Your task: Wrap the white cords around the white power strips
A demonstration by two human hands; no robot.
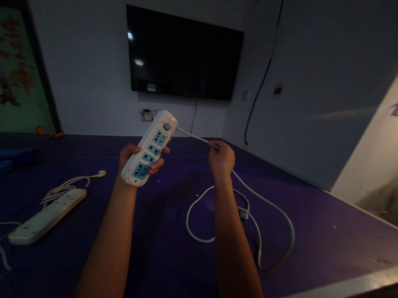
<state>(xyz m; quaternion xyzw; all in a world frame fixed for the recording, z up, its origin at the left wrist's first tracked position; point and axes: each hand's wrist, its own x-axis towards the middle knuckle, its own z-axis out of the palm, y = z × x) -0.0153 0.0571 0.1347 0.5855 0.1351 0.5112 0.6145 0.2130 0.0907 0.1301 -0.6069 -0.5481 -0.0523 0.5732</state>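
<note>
A white power strip [151, 149] with blue socket faces and a dark switch at its upper end is tilted upright in my left hand [127, 155], whose fingers wrap round its lower half. From the strip's top end runs a white cord [193, 136], which my right hand [221, 157] pinches a short way off. Past that hand the cord [265, 199] drops to the purple surface and lies there in loose loops. Its plug [243, 215] rests within the loops, close beside my right forearm.
A second white power strip [48, 216] lies at the left with its cord bundled behind it. Farther back on that side is blue cloth [9, 160]. A television [183, 55] hangs on the wall ahead. The purple surface has a pale front edge [340, 289].
</note>
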